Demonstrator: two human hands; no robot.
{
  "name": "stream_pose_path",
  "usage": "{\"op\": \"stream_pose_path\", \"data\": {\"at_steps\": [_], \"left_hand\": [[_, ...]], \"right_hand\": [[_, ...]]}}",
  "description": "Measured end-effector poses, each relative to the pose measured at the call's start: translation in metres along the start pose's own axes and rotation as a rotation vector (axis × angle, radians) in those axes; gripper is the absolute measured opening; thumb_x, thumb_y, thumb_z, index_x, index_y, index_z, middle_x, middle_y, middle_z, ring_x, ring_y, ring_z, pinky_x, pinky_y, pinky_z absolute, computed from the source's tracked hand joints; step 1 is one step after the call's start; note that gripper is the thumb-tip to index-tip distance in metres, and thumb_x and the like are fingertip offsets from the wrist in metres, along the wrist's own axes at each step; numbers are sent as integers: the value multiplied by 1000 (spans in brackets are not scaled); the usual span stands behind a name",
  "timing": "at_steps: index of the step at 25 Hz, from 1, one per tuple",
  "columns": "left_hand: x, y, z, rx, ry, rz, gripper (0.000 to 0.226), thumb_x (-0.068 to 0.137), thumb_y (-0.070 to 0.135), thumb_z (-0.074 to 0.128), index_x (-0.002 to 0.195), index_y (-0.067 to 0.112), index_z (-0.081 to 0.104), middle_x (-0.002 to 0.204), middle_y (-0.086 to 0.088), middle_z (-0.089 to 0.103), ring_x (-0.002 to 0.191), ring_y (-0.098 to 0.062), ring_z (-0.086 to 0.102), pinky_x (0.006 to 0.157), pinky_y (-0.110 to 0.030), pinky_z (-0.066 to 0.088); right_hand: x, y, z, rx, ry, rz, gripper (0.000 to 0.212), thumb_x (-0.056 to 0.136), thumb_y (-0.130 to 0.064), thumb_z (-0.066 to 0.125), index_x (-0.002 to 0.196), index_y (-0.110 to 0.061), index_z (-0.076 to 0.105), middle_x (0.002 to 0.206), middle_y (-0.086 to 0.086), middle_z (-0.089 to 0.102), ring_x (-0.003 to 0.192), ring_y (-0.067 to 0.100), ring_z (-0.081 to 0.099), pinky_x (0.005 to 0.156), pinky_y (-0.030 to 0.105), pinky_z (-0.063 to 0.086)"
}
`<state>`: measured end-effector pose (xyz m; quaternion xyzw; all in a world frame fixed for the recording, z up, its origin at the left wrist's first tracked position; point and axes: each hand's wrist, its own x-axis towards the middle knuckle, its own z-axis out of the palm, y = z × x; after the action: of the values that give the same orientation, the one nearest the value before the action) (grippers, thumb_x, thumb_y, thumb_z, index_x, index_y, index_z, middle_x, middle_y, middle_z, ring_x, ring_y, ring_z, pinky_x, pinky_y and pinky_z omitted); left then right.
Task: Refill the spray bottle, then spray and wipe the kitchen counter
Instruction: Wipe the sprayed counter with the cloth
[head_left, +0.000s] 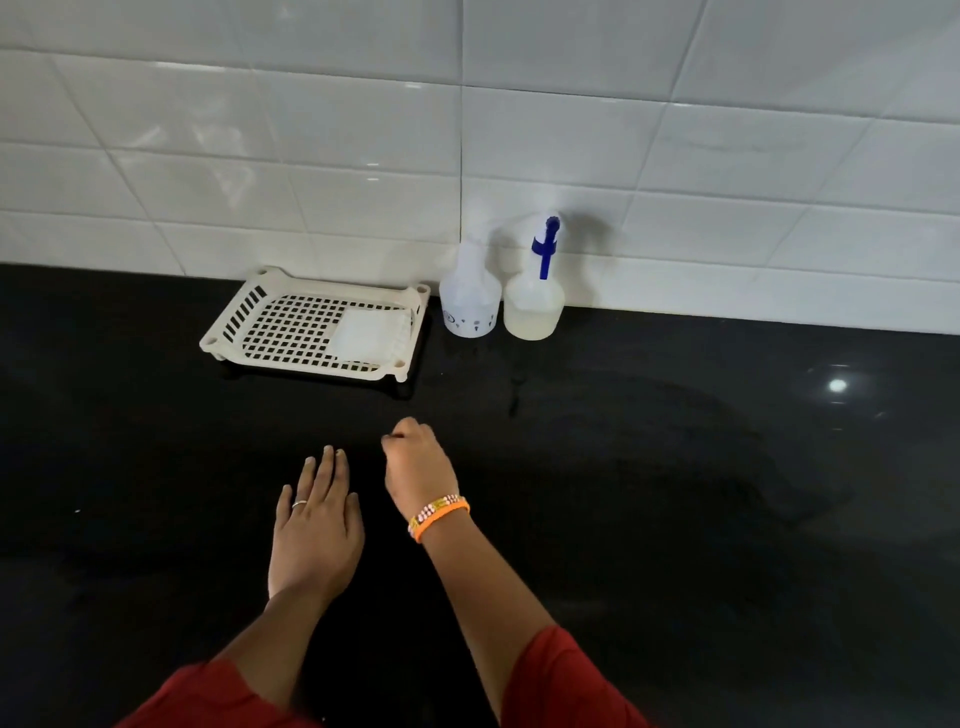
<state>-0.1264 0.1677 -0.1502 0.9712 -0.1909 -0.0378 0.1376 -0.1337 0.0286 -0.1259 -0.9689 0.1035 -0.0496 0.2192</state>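
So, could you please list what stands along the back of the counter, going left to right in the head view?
White perforated tray with a white cloth in its right end → clear bottle → spray bottle with blue trigger.

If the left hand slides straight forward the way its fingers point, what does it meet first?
Probably the white tray, near its front right corner. The left hand lies flat on the black counter, with only bare counter between; depth is uncertain.
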Motion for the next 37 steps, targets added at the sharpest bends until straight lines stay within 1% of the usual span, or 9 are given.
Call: {"op": "stream_pose_path", "data": {"at_steps": [3, 9, 14, 21, 24, 26, 28, 32, 37], "left_hand": [[-2, 0, -1, -12, 7, -2, 57, 97, 34, 20, 150, 17, 8, 159, 5, 3, 144, -10, -4, 119, -36, 3], [-4, 4, -4, -16, 0, 4, 56, 99, 33, 19, 150, 19, 2, 158, 7, -4, 141, -7, -13, 118, -34, -3], [-3, 3, -2, -36, 1, 12, 56, 98, 33, 19, 150, 19, 4, 158, 8, -3, 140, -6, -14, 117, -33, -5], [-3, 5, -1, -16, -3, 10, 56, 98, 31, 22, 151, 17, 9, 159, 5, 4, 146, -12, -2, 119, -37, 4], [-3, 5, -1, -3, 1, 3, 56, 98, 32, 20, 150, 16, 6, 159, 4, 3, 146, -12, -1, 120, -38, 4], [-3, 4, 0, 7, 2, -1, 56, 98, 32, 19, 150, 16, 6, 159, 4, 3, 146, -13, -1, 120, -38, 5], [-3, 3, 0, 11, 4, -7, 56, 98, 32, 19, 150, 16, 6, 159, 4, 2, 146, -13, -1, 119, -38, 5], [-2, 2, 0, 17, 1, -2, 56, 98, 33, 19, 150, 17, 6, 159, 5, 2, 145, -12, -2, 119, -37, 3], [-2, -2, 2, -16, 4, 10, 56, 98, 33, 19, 150, 18, 7, 159, 6, 2, 141, -6, -8, 119, -36, 1]], "right_hand": [[-11, 32, -8, 29, 51, -25, 31, 83, 5, 51, 109, -3, 66, 114, 13, 58, 103, 29, 54, 87, 35, 49], [49, 99, -44, 103, 333, 409, 24, 90, 1, 53, 110, -1, 67, 116, 15, 60, 101, 25, 60, 87, 27, 49], [75, 52, -25, 30, 106, 128, 24, 89, -1, 51, 107, 0, 68, 113, 15, 56, 100, 28, 57, 87, 32, 50], [-61, 49, -22, 85, -19, -243, 17, 79, 0, 63, 92, -4, 73, 92, 14, 68, 85, 29, 64, 77, 32, 53], [-94, 149, -74, -34, 389, 205, 21, 69, 13, 65, 86, 3, 73, 87, 23, 68, 80, 38, 66, 76, 37, 54], [-115, 201, -104, -19, 475, 639, 21, 82, 8, 58, 98, 4, 70, 101, 24, 65, 91, 39, 63, 83, 40, 51], [-107, 212, -105, -8, 515, 816, 22, 89, -1, 54, 106, 1, 68, 111, 20, 61, 97, 33, 61, 85, 39, 50], [-30, 144, -67, 72, 443, 548, 22, 89, -9, 55, 105, -2, 69, 112, 16, 60, 95, 29, 61, 86, 34, 47], [11, 77, -40, -4, 60, 32, 24, 90, -6, 53, 108, -4, 69, 111, 10, 62, 100, 25, 56, 85, 29, 48]]}}
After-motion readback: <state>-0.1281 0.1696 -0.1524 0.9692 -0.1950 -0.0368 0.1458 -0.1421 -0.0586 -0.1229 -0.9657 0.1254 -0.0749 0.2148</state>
